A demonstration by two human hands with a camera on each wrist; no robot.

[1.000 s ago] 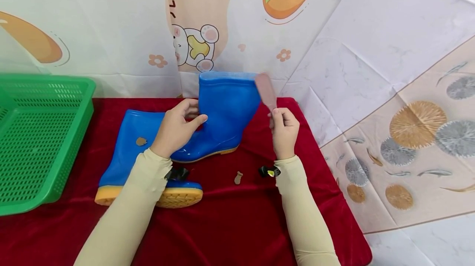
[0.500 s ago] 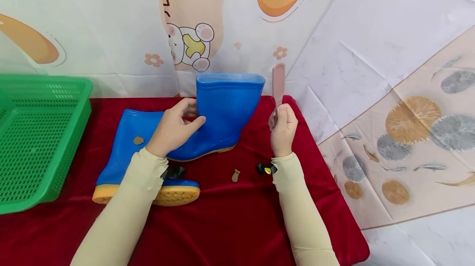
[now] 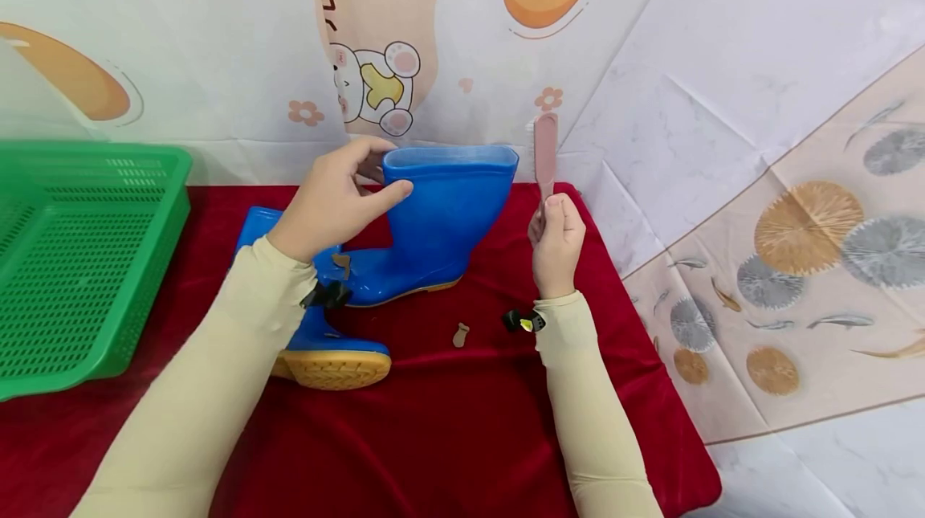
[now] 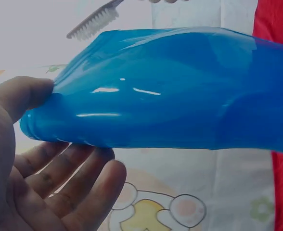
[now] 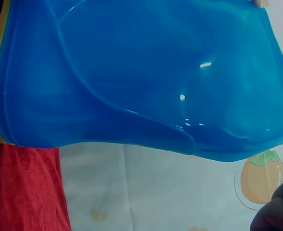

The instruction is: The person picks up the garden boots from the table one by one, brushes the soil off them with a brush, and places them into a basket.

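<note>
A blue rain boot (image 3: 448,213) stands upright on the red cloth, toe to the left. My left hand (image 3: 336,197) grips its shaft near the top rim, thumb on the near side, fingers behind. In the left wrist view the thumb (image 4: 33,94) lies at the rim. Raised to the right of the boot, my right hand (image 3: 559,245) holds the handle of a pink brush (image 3: 547,148), head up, white bristles facing the boot. A second blue boot (image 3: 328,333) lies on its side, yellow sole toward me, partly hidden by my left forearm. A brown patch (image 3: 341,263) shows near the boots.
A green plastic basket (image 3: 137,301) sits at the left. One small brown piece (image 3: 460,334) lies on the red cloth (image 3: 433,438) in front of the upright boot. A printed curtain (image 3: 246,92) hangs right behind the table.
My left hand has moved up the boot shaft to the rim. My right hand has drawn the brush away from the rim to the right and turned it upright, bristles now toward the boot.
</note>
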